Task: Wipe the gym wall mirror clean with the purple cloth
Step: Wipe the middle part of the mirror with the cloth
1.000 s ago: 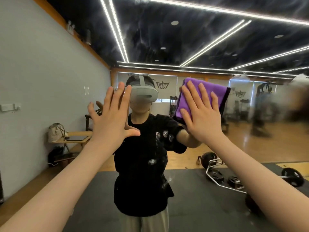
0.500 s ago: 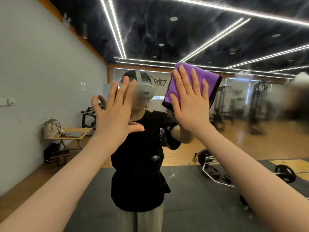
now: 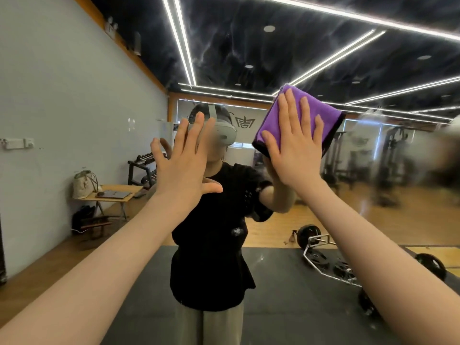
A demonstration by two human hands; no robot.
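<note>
Head view. Both forearms reach forward and up toward the wall mirror [image 3: 373, 195]. The right hand [image 3: 295, 143] is raised, palm flat, fingers straight and slightly fanned, pressing the purple cloth [image 3: 321, 113] against the glass; no finger curls round the cloth or pinches it. The cloth is folded into a thick, roughly square pad with a dark edge along its right and lower sides. It sits on the mirror up and to the right of the reflected person's head, tilted, its top corner pointing up and to the left; no clear long axis can be told. The fingertips point upward, toward the reflected ceiling light strips [image 3: 181, 41].

The left hand [image 3: 185, 165] is held flat with fingers spread wide and thumb out to the right, palm toward the mirror, holding nothing. Whether it touches the glass cannot be told.

Reflected: a folding table [image 3: 117, 195] with a bag [image 3: 84, 184], and a hex barbell [image 3: 321, 255] on the dark floor mat [image 3: 286, 307].
</note>
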